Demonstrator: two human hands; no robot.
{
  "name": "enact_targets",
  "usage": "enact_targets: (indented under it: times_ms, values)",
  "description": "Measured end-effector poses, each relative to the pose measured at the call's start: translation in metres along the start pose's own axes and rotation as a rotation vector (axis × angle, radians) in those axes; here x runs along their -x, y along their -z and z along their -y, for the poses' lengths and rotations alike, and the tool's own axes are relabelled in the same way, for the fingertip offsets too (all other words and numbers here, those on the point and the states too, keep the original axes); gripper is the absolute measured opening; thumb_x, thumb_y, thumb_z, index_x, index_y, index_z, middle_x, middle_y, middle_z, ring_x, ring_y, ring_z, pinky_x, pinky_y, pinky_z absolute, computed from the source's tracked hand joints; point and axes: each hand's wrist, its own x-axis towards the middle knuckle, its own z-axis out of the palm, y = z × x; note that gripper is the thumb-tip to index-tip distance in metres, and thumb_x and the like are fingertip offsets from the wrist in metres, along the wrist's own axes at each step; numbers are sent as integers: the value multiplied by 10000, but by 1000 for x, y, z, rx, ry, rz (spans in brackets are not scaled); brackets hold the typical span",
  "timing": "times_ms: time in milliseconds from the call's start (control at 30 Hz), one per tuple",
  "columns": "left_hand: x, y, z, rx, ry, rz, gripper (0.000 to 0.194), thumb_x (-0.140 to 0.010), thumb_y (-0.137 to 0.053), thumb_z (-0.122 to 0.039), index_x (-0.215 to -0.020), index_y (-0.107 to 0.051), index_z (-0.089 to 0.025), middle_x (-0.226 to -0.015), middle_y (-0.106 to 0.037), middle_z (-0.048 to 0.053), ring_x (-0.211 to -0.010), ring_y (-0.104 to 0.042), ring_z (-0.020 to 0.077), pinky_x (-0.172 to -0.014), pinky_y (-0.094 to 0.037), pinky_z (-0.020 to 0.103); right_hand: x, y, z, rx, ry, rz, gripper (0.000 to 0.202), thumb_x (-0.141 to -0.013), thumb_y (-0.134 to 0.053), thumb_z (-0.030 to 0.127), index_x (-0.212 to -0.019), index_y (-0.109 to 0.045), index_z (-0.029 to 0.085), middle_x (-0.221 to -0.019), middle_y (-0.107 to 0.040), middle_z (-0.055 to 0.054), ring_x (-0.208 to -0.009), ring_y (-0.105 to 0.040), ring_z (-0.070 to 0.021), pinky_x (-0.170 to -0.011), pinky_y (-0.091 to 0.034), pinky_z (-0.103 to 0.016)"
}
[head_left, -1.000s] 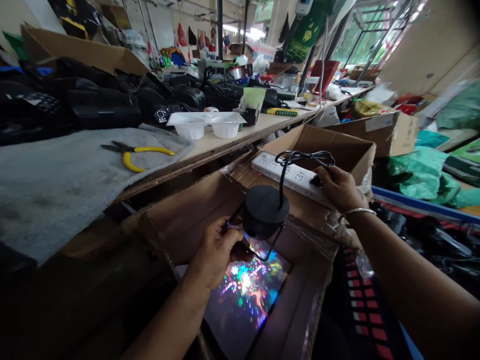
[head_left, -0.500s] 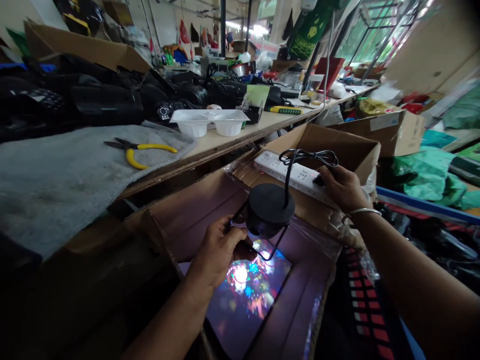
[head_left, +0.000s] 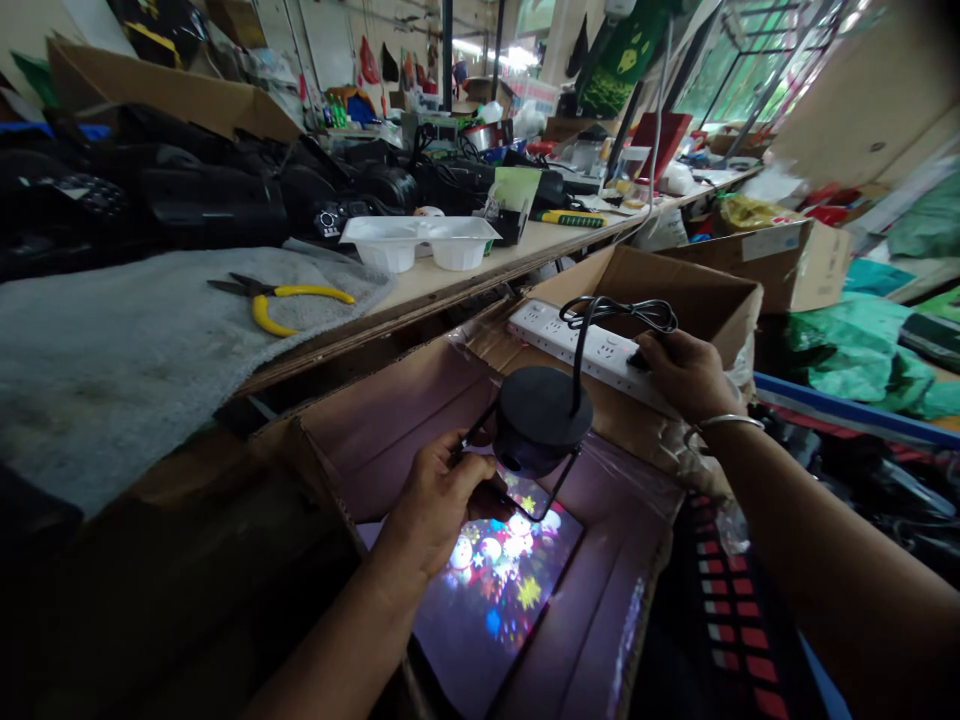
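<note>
1. Far to the left of our fingers, yellow-handled pliers (head_left: pixel 281 295) lay on a grey cloth (head_left: pixel 135 350) on the bench, well apart from both hands.
2. Our left hand (head_left: pixel 435 505) was curled around the wire bracket of the black projector lamp (head_left: pixel 541 418), fingers pressed together on it; the lamp sat just right of and above those fingertips, its round body facing down into the cardboard box (head_left: pixel 375 430).
3. Below the lamp, coloured snowflake and star patterns lit the box floor (head_left: pixel 499 580).
4. The lamp's black cord (head_left: pixel 611 312) ran up from its top and looped toward our right hand, so its long axis led away and to the right.
5. Our right hand (head_left: pixel 686 375) rested on the white power strip (head_left: pixel 581 345), fingers closed around the plug at its near end; the plug itself was mostly hidden.
6. The left hand was the nearer one to the lamp.
</note>
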Motion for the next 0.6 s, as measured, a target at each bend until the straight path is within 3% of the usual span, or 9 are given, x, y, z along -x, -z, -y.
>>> enact_targets:
  times_ms: [367,533,600]
  values:
    - [-4,-5,2,-15,-14,28,173,-604,-577,-200,-759,-517,-152,-535,-558,-22,-429,-525,124,-432,-491,261,-16,6,-12,110,-72,27,376,-765,-532,465,-836,-671,123,-665,-596,-41,-601,-468,-127,-525,-320,-241]
    - [-6,-6,9,-42,1,39,210,-607,-579,-226,-792,-523,-146,-534,-556,-22,-418,-524,125,-427,-485,256,-16,1,-6,-8,-173,-72,287,-751,-556,350,-783,-674,91,-676,-613,-78,-595,-477,-140,-525,-343,-254]
    - [-7,-5,14,-69,-13,28,221,-627,-583,-239,-817,-525,-144,-543,-549,-21,-434,-520,120,-426,-483,246,-16,-2,-5,-32,-132,-137,275,-762,-528,325,-754,-658,83,-704,-624,-110,-626,-508,-166,-541,-378,-264]
